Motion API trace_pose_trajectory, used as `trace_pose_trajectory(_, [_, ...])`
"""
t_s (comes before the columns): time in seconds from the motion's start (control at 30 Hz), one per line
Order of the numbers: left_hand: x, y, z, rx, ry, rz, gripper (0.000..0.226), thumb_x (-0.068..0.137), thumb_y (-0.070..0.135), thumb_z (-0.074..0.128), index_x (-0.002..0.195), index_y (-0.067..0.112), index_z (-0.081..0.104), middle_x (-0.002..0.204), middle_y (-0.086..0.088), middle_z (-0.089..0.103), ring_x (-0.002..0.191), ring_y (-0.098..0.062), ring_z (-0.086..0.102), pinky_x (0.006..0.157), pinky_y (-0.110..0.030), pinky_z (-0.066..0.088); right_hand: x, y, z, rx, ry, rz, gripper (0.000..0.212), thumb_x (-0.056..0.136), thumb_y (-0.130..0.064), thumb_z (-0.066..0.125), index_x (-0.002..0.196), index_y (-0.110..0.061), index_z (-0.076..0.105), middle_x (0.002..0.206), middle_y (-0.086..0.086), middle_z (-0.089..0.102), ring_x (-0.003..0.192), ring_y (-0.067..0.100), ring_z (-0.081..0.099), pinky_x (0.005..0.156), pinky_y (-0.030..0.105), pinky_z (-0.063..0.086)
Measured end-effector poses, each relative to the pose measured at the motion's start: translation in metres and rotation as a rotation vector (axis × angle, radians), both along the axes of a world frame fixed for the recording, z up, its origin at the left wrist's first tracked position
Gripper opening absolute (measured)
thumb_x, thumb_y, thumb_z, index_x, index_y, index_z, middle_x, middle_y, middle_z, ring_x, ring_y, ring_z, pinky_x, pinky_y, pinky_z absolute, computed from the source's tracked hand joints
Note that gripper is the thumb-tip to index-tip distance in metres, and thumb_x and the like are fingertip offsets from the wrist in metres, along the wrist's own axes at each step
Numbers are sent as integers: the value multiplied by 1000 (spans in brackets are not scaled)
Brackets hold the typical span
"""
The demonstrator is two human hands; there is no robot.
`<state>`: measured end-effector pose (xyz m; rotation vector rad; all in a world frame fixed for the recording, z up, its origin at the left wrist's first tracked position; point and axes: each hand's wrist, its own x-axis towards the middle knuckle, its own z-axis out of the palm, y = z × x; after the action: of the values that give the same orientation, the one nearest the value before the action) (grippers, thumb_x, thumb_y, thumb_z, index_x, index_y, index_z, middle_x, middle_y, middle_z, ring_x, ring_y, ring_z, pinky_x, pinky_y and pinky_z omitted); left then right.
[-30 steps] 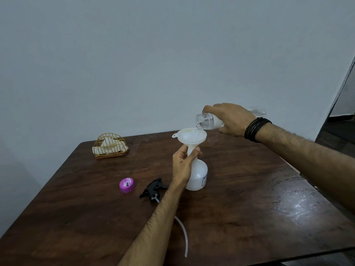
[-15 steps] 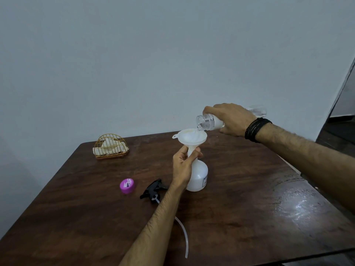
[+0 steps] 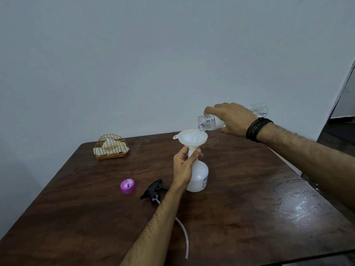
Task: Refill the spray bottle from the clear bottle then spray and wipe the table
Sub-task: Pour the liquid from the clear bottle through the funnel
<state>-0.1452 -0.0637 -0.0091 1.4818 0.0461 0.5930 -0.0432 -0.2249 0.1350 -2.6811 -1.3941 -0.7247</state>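
Both grips hold: left hand [image 3: 183,166] funnel [image 3: 192,140], right hand [image 3: 233,119] tilted clear bottle [image 3: 206,123].

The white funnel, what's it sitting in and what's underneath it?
The funnel stands over the white spray bottle on the table. The left hand pinches its stem, hiding where it enters the bottle neck. The right hand tips the clear bottle above it.

Both forearms bare and hairy, no sleeves in view. Left hand [image 3: 183,167] unadorned. Right hand [image 3: 233,119]: stack of thin black cord bracelets [image 3: 257,129] wound several times around the wrist.
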Motion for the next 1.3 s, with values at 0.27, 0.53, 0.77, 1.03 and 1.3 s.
trace_pose_trajectory(0.27, [0, 0, 0, 0, 3, -2, 13, 97, 15, 64, 97, 4, 71, 84, -14, 73, 80, -16, 69, 74, -22, 54, 1, 1, 0, -11, -32, -2, 56, 76, -7, 68, 126, -25, 51, 100, 3, 62, 90, 30, 60, 71, 41, 48])
trace_pose_trajectory(0.53, [1, 0, -1, 4, 8, -1, 13, 97, 17, 64, 101, 8, 72, 86, -12, 73, 82, -18, 70, 76, -24, 56, 3, 1, 1, -6, -55, 8, 54, 77, -8, 68, 125, -25, 52, 100, 3, 62, 89, 30, 60, 72, 39, 45])
trace_pose_trajectory(0.77, [0, 0, 1, -3, 1, 3, 11, 96, 16, 65, 94, 7, 72, 85, -14, 73, 81, -17, 70, 74, -20, 54, 3, 2, 0, -3, -71, 16, 52, 77, -8, 68, 123, -25, 52, 98, 2, 62, 88, 29, 60, 74, 40, 47])
trace_pose_trajectory(1.03, [-1, -1, 0, -2, -2, -4, 10, 97, 15, 64, 95, 9, 71, 83, -10, 72, 82, -18, 69, 74, -20, 54, 4, 3, 0, -15, -79, 21, 52, 77, -8, 68, 123, -25, 52, 99, 2, 62, 88, 28, 60, 76, 41, 47])
trace_pose_trajectory(1.3, [-1, -1, 1, -6, -4, -12, 10, 97, 15, 64, 96, 8, 71, 83, -10, 72, 81, -17, 69, 76, -22, 55, 4, 3, 0, -5, -79, 21, 53, 76, -7, 67, 123, -25, 52, 98, 2, 62, 88, 29, 60, 76, 40, 46])
